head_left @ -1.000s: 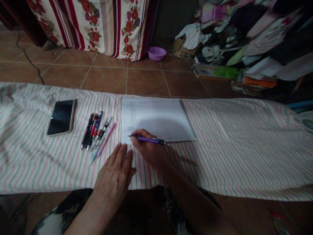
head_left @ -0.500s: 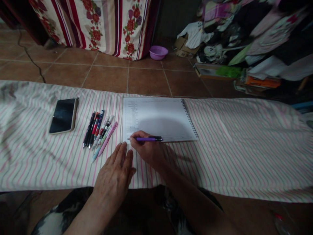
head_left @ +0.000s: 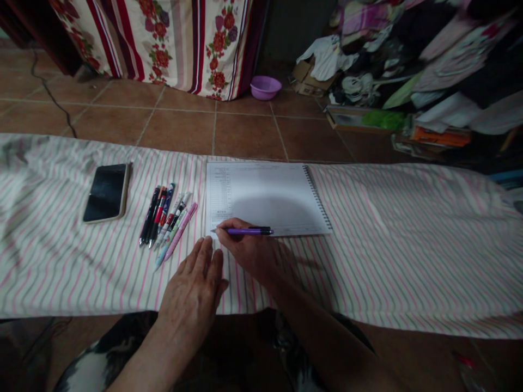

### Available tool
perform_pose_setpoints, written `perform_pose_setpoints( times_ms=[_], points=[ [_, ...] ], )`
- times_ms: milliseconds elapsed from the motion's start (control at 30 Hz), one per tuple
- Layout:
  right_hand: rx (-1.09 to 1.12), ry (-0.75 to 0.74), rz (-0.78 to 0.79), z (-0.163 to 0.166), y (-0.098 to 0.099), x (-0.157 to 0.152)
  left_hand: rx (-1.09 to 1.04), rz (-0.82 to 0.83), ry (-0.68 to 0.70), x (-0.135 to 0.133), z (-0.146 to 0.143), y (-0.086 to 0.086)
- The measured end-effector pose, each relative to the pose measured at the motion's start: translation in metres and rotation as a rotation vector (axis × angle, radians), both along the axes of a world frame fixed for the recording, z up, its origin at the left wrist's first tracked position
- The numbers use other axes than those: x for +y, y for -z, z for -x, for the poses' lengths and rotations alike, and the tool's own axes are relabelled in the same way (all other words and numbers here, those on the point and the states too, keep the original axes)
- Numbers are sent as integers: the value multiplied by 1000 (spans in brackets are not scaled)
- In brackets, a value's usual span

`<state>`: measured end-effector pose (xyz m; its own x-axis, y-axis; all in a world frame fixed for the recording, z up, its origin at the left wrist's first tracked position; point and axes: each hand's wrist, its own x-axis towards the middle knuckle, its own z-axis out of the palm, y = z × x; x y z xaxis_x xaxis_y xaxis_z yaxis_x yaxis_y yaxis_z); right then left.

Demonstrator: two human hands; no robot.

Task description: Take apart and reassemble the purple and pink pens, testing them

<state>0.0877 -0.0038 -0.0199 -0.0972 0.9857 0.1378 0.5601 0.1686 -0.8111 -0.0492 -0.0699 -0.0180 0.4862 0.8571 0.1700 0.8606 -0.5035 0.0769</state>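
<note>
Gripping purple pen [head_left: 245,231] in our right hand [head_left: 248,251], fingers pinched round it, tip at lower-left corner of notebook [head_left: 272,188] | our left hand [head_left: 188,291] palm-down, fingers loosely spread, just beside | notebook on striped cloth [head_left: 392,245], pens [head_left: 181,232] and phone [head_left: 106,191] to its left

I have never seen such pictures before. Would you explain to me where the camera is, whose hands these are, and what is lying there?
There is no machine here: you see one person's bare hands. A single camera worn on that person's head takes every picture, looking forward and down.

On the striped cloth lie a phone, a group of pens and a spiral-bound pad. The right hand holds a purple pen, its tip at the pad's lower left corner. The left hand lies palm down nearby, holding nothing visible.
</note>
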Motion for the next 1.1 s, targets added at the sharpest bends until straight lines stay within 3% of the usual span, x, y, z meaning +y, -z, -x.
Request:
perform_pose_setpoints(
  times_ms=[200, 700, 867, 1100],
  points=[
    [-31, -49, -176, 4, 9, 0, 29, 28, 6, 1, -1, -3],
    [-69, -15, -88, 8, 11, 4, 53, 37, 4, 0, -1, -1],
    [89, 43, 81, 4, 4, 3, 36, 12, 14, 1, -1, -1],
    [153, 55, 61, 3, 4, 2, 26, 16, 13, 1, 0, -2]
  ],
)
